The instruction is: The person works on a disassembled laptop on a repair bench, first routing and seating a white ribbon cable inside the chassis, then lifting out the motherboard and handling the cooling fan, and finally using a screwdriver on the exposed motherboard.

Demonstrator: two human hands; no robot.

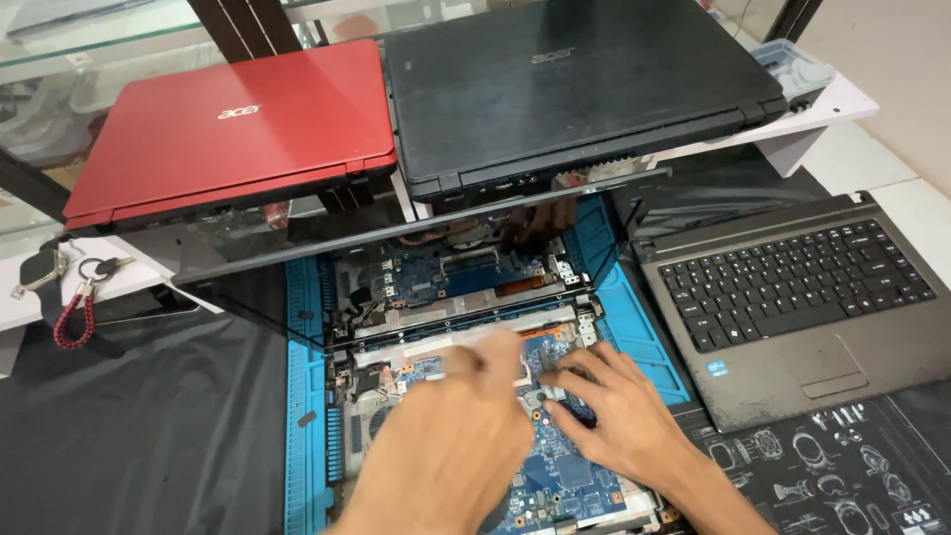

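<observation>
A person works on an open laptop that lies on a blue mat. Its top cover is off, so the blue board inside shows. The laptop sits in the middle of the table, right in front of the person, and its dark screen stands up behind the board.

The left hand rests on the board near the hinge. It is blurry, so one cannot tell if its fingers pinch anything or just press down. The right hand is just beside it, to the right. Its fingers are spread a bit and the tips touch the board. One cannot tell if a small part is held under them. The two hands are close together, almost touching.

To the right of the mat lies a grey keyboard cover with black keys and a touch pad. It lies on a black mat with white drawings.

Behind the open laptop, on a white shelf, lie two shut laptops side by side. The red laptop is on the left and the black laptop is on the right.

On the far left lie a watch and some keys with a red strap.
</observation>
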